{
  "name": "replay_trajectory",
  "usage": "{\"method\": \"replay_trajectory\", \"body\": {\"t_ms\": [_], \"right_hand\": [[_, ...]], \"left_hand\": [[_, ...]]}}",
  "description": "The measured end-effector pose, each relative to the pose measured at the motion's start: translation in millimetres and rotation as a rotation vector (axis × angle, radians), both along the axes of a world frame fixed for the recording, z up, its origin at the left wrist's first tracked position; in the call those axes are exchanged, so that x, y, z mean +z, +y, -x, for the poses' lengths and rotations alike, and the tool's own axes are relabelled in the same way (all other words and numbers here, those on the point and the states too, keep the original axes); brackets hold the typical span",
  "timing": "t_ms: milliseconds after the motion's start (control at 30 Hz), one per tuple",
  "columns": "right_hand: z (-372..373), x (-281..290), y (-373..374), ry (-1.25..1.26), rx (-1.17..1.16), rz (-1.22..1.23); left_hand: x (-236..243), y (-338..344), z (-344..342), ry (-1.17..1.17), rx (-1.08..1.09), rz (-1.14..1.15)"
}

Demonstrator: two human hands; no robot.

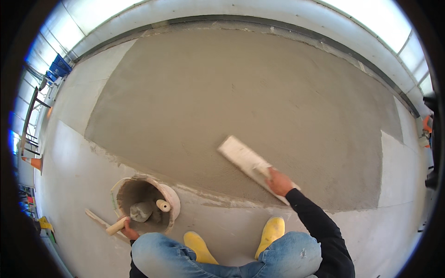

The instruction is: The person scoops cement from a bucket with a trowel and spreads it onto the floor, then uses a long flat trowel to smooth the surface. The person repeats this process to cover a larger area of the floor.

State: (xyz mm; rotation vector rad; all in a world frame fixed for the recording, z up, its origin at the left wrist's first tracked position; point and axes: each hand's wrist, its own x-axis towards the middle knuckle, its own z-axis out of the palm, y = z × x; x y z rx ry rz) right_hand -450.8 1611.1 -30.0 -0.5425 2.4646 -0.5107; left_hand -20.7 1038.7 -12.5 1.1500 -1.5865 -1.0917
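Observation:
My right hand (279, 182) grips a long, pale float (243, 160) by its back, slightly blurred. The float lies slantwise on the near part of a wide grey layer of wet mortar (232, 92). Down at the left, my left hand (130, 229) is closed around a pale cylindrical wooden handle (117, 225) beside the bucket's rim; what the handle belongs to is hidden. The mortar-smeared bucket (174, 201) holds a grey lump (140, 211) and another pale round handle (163, 205).
A narrow wooden strip (96, 217) lies on the floor left of the bucket. My yellow boots (271, 234) stand at the layer's near edge. A mesh strip and low wall (278, 21) border its far side. An orange cone (33, 162) stands far left.

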Motion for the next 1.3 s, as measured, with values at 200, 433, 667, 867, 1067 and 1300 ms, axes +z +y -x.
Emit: {"method": "replay_trajectory", "body": {"t_ms": [200, 433, 667, 867, 1067, 1300], "right_hand": [[11.2, 43.2, 59.2, -0.107, -0.158, -0.001], [-57.4, 18.0, -2.8, -0.095, 0.273, 0.151], [-22.7, -7.8, 120.4, 0.085, -0.121, 0.01], [25.6, -6.2, 274.6, 0.262, -0.73, -0.295], [63.3, 39.5, 168.8, 0.091, -0.467, 0.346], [11.8, 12.7, -153.1, -0.056, 0.258, 0.3]], "left_hand": [[-11.1, -12.1, -10.3, 0.059, 0.022, -0.007], [-7.3, -13.2, -1.3, -0.038, 0.072, -0.027], [-9.9, -6.7, 17.7, -0.138, 0.098, 0.015], [-14.7, -13.3, 17.1, -0.14, 0.078, 0.016], [-17.4, -26.2, -10.1, -0.013, 0.009, 0.009], [13.7, 1.4, -0.1, -0.081, 0.001, 0.033]]}}
